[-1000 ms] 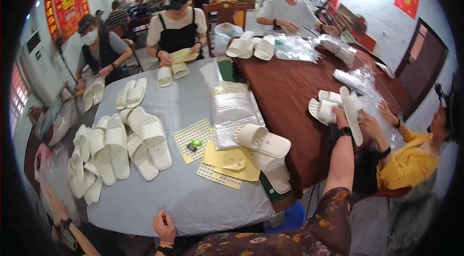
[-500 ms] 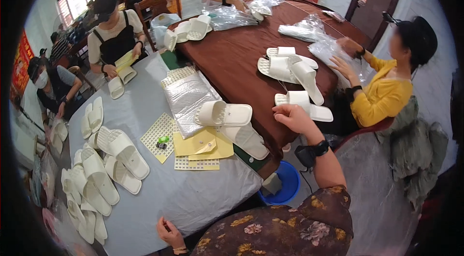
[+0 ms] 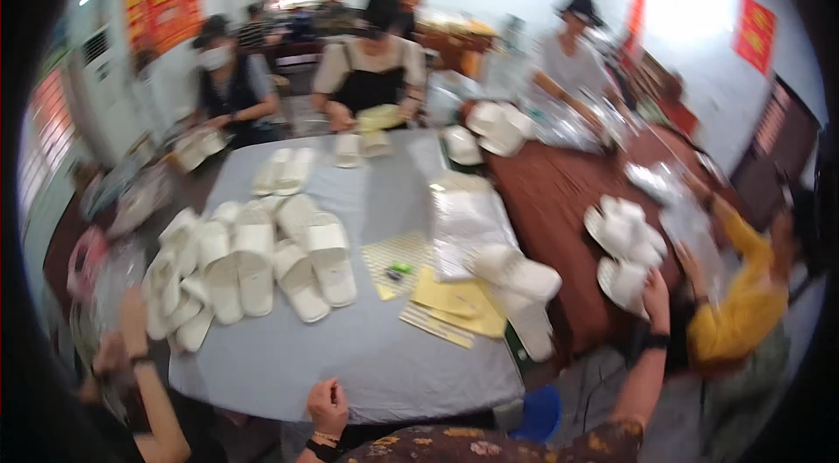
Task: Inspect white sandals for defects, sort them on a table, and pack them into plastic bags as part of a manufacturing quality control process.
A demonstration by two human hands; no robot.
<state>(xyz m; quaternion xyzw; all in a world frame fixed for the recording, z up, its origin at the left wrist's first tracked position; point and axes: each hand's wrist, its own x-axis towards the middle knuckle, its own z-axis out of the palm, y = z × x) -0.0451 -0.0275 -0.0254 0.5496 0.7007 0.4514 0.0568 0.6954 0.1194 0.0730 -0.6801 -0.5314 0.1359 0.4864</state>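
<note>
My left hand [image 3: 328,409] is at the near edge of the grey-covered table, its fingers curled in with nothing visible in them. My right hand [image 3: 655,295] is at the near side of the brown-covered table, beside a white slipper [image 3: 622,285]. Motion smears its fingers, so whether they grip the slipper is unclear. More white slippers [image 3: 625,231] lie just beyond it. Between my hands, white slippers [image 3: 517,271] are stacked at the grey table's right edge, next to yellow paper sheets [image 3: 459,301] and a silvery padded bag [image 3: 472,227].
Many white slippers [image 3: 253,253] cover the left of the grey table [image 3: 384,375]. A small green object [image 3: 400,269] sits on a sticker sheet. A blue bucket [image 3: 539,415] stands below the table. Co-workers surround both tables; one's forearms [image 3: 156,393] come in at lower left.
The view has swung left, so the tables appear farther right and the picture is blurred. Another person's arms now show at lower left. My right hand remains beside the slippers; my left has curled tighter.
</note>
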